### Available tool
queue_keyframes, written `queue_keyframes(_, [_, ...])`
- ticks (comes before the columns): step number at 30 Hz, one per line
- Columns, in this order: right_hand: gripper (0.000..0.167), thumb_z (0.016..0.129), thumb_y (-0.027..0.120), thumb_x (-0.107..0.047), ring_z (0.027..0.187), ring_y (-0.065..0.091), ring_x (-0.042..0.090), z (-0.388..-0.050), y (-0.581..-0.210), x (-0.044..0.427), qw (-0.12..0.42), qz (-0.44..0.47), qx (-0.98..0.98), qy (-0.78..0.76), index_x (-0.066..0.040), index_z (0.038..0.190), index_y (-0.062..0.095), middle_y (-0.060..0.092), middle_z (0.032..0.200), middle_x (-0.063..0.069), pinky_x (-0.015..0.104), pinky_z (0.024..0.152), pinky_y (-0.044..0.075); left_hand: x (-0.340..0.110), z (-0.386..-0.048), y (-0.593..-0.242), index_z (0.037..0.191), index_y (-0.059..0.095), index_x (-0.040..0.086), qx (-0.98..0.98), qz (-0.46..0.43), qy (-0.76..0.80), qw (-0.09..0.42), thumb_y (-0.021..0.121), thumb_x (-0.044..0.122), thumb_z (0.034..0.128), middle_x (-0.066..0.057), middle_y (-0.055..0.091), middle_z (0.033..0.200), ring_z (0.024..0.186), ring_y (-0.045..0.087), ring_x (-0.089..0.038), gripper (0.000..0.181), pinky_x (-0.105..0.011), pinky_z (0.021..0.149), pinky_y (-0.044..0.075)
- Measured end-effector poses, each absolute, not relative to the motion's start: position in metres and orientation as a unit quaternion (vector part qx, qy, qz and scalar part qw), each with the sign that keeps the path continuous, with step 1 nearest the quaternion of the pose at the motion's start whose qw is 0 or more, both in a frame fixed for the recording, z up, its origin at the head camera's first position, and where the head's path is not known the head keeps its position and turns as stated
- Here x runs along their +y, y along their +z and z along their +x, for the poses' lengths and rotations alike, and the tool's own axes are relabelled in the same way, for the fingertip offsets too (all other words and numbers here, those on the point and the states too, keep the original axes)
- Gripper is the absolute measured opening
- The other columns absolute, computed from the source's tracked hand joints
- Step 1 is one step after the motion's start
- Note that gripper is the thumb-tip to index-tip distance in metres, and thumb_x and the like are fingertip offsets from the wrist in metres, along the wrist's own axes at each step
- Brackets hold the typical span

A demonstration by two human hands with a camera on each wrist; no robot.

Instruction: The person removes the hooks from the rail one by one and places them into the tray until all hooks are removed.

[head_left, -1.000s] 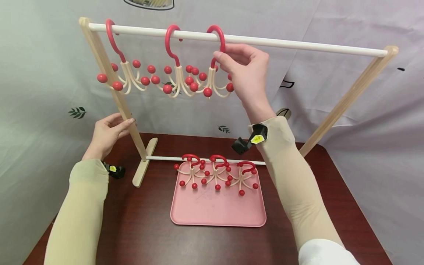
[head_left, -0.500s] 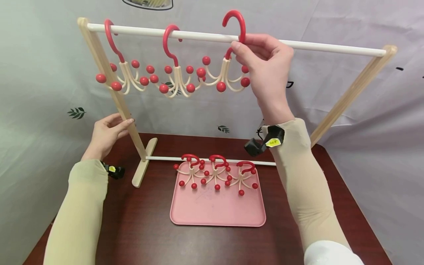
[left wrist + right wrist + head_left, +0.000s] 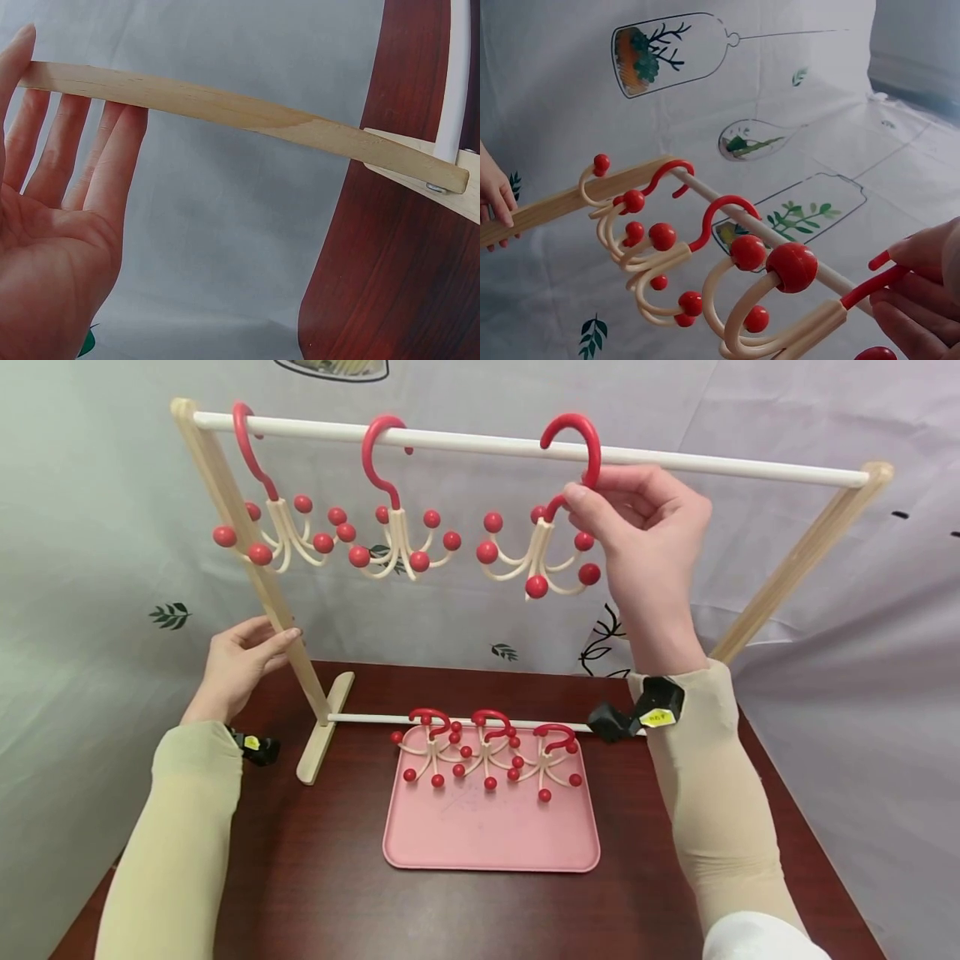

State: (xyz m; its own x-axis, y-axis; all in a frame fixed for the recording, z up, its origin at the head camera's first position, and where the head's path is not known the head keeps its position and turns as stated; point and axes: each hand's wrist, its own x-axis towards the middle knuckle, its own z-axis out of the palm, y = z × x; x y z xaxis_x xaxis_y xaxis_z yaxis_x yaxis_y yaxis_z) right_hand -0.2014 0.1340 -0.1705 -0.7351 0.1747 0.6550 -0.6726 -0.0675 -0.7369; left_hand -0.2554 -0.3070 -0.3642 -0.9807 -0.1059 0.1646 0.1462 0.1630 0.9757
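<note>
1. Three red-and-cream hangers (image 3: 487, 747) lie side by side in the far part of the pink tray (image 3: 491, 839), their red hooks toward its far edge and some of their balls overlapping in your head view.
2. That tray sits flat on the dark red-brown table (image 3: 322, 852), its far edge just beside the lower white rod (image 3: 367, 719); whether the hooks touch that rod is hard to make out.
3. Your right hand (image 3: 656, 556) is pinched, thumb against fingers, on the red hook of the held hanger (image 3: 541, 539). This hanger is at the upper white rod (image 3: 712, 462), tilted, balls below; you can't tell whether its hook bears on the rod or sits in front.
4. Two more hang from the upper rod to its left: the leftmost hanger (image 3: 278, 518), near the left post (image 3: 281, 602), and the middle hanger (image 3: 398, 527).
5. Your left hand (image 3: 232, 664) holds the left post between thumb and fingers, the fingertips partly hidden behind the wood.
6. Your right sleeve (image 3: 701, 777) hides the lower end of the right post (image 3: 798, 564) and the lower rod's right end. Your right wrist view cuts off part of the right hand and one red ball.
</note>
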Motion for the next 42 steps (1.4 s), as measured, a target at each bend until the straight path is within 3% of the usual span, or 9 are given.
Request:
queue_keyframes(9, [0.021,0.084,0.085,-0.006,0.074,0.067,0.026,-0.187,-0.198,0.138,0.290,0.212,-0.660,0.659,0.005,0.099,0.076,0.074,0.090,0.015,0.029,0.070,0.057,-0.306,-0.255,-0.364,0.136,0.064,0.010,-0.757,-0.011,-0.646,0.100,0.078,0.028,0.0926,0.007,0.068,0.112,0.101,0.066,-0.005,0.049,-0.017,0.079,0.056])
queue_keyframes(17, [0.019,0.084,0.086,-0.004,0.080,0.073,0.021,-0.180,-0.232,0.140,0.247,0.219,-0.704,0.629,0.001,0.100,0.077,0.076,0.091,0.011,0.027,0.072,0.059,-0.306,-0.256,-0.364,0.137,0.063,0.010,-0.764,-0.009,-0.637,0.101,0.077,0.029,0.0927,0.007,0.068,0.111,0.102,0.066,-0.005,0.050,-0.017,0.080,0.056])
queue_keyframes(23, [0.018,0.085,0.084,-0.004,0.084,0.074,0.026,-0.173,-0.257,0.138,0.203,0.243,-0.713,0.626,0.001,0.100,0.076,0.075,0.093,0.013,0.032,0.078,0.061,-0.307,-0.256,-0.365,0.138,0.062,0.010,-0.766,-0.005,-0.636,0.099,0.077,0.029,0.0931,0.007,0.067,0.113,0.103,0.065,-0.006,0.051,-0.016,0.080,0.056])
queue_keyframes(30, [0.017,0.086,0.083,-0.004,0.081,0.075,0.029,-0.161,-0.286,0.131,0.125,0.248,-0.714,0.642,0.001,0.099,0.074,0.076,0.092,0.012,0.028,0.056,0.059,-0.307,-0.255,-0.363,0.141,0.059,0.006,-0.770,-0.001,-0.631,0.096,0.077,0.031,0.0929,0.006,0.065,0.114,0.103,0.064,-0.006,0.057,-0.016,0.080,0.056])
queue_keyframes(37, [0.016,0.084,0.083,0.002,0.086,0.075,0.031,-0.151,-0.320,0.119,0.058,0.233,-0.706,0.666,-0.001,0.097,0.075,0.075,0.094,0.012,0.038,0.072,0.063,-0.307,-0.254,-0.364,0.141,0.059,0.007,-0.773,0.000,-0.627,0.098,0.076,0.032,0.0930,0.007,0.066,0.113,0.104,0.064,-0.006,0.057,-0.017,0.081,0.056])
queue_keyframes(42, [0.017,0.084,0.083,0.004,0.086,0.075,0.030,-0.144,-0.344,0.109,0.013,0.223,-0.701,0.677,0.000,0.097,0.073,0.075,0.095,0.012,0.038,0.073,0.063,-0.307,-0.254,-0.364,0.140,0.060,0.008,-0.770,-0.001,-0.630,0.098,0.077,0.031,0.0929,0.008,0.067,0.112,0.103,0.064,-0.006,0.055,-0.019,0.082,0.056])
